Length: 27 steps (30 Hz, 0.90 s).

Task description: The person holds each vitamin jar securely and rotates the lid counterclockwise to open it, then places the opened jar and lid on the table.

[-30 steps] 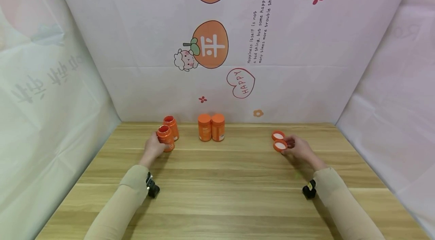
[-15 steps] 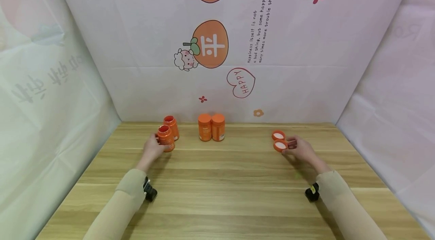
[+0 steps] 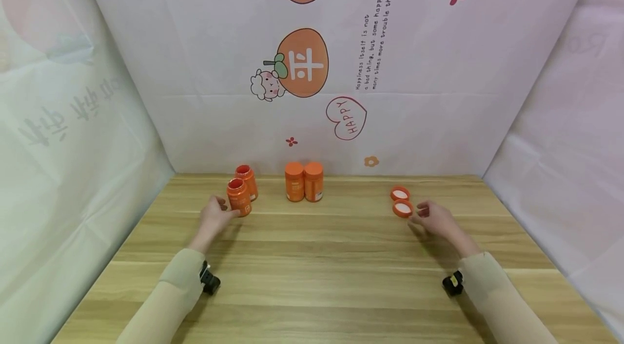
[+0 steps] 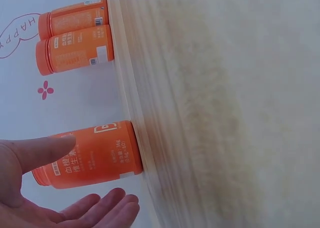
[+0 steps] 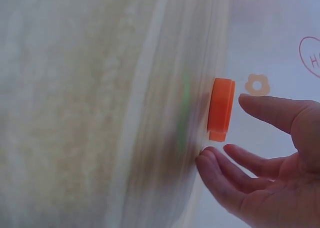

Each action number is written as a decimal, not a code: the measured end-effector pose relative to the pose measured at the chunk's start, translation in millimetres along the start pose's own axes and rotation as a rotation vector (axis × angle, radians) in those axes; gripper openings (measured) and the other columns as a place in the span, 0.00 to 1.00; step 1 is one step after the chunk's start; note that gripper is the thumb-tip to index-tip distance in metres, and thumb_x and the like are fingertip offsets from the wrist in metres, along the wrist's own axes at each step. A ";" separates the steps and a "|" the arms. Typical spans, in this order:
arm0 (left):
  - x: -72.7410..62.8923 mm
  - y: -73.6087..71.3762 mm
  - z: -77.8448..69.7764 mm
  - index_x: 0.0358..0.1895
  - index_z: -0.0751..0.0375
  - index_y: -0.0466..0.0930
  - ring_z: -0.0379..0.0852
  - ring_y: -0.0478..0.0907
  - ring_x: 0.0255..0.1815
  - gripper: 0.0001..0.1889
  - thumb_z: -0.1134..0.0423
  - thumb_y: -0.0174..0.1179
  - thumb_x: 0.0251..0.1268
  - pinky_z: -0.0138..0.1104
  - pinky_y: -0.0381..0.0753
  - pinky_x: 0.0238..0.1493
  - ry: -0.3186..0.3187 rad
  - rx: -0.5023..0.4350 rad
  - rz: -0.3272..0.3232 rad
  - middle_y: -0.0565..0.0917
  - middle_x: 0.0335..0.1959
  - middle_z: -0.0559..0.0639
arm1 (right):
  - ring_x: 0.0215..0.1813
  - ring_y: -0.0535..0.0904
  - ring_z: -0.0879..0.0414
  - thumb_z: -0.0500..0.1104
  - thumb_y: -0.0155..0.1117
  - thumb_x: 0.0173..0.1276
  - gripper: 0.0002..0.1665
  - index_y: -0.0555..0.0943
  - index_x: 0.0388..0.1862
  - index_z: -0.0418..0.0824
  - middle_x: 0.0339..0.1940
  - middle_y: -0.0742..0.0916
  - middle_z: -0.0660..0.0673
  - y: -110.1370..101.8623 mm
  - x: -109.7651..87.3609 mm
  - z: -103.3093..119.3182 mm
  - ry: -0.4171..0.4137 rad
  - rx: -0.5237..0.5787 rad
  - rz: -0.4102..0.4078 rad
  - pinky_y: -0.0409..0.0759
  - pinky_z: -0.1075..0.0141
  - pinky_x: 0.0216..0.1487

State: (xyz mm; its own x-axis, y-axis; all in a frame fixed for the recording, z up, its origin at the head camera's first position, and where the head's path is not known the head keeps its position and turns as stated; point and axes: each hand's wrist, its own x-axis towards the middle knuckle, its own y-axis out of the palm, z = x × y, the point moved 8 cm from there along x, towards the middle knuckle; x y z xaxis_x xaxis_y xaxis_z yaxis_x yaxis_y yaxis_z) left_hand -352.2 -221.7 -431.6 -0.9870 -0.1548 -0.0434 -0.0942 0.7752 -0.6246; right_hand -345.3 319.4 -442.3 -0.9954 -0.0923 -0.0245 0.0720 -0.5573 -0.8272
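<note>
Two uncapped orange bottles stand upright at the left, a front bottle and a rear bottle close behind it. My left hand is beside the front one, thumb and fingers spread apart around its near side; the left wrist view shows space between the fingers and that bottle. Over on the right, two orange caps lie with their white insides up, a rear cap and a front cap. Just right of the front cap is my right hand, its thumb and fingers parted and holding nothing.
Two capped orange bottles, a left one and a right one, stand side by side at the back middle. Behind the wooden table rises a printed white backdrop, with white sheets on both sides.
My left hand has loosened from the front bottle and drawn back a little toward me. My right hand has let go of the front cap and moved slightly right. Bottles and caps stay put.
</note>
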 end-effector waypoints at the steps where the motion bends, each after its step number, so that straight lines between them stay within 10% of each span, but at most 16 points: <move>1: -1.5 -0.8 0.1 0.57 0.77 0.62 0.66 0.71 0.53 0.29 0.62 0.62 0.59 0.52 0.72 0.53 0.001 0.013 -0.005 0.72 0.54 0.74 | 0.54 0.75 0.32 0.47 0.60 0.67 0.34 0.66 0.59 0.20 0.52 0.78 0.23 0.0 -1.7 1.4 0.000 -0.008 0.005 0.75 0.46 0.52; 27: -23.2 20.1 -17.4 0.48 0.76 0.77 0.57 0.78 0.43 0.20 0.60 0.59 0.61 0.49 0.76 0.46 0.158 0.263 0.093 0.82 0.43 0.66 | 0.52 0.75 0.32 0.51 0.59 0.67 0.33 0.73 0.53 0.20 0.47 0.80 0.25 20.2 -26.3 42.4 -0.110 -0.255 0.077 0.73 0.44 0.51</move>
State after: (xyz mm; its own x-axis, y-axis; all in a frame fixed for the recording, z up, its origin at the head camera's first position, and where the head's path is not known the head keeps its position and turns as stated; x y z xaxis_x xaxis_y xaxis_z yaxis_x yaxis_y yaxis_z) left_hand -333.5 -191.9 -429.6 -0.9998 0.0217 -0.0011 0.0138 0.5936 -0.8047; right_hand -315.1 275.6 -434.6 -0.9738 -0.2231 -0.0432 0.1152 -0.3210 -0.9400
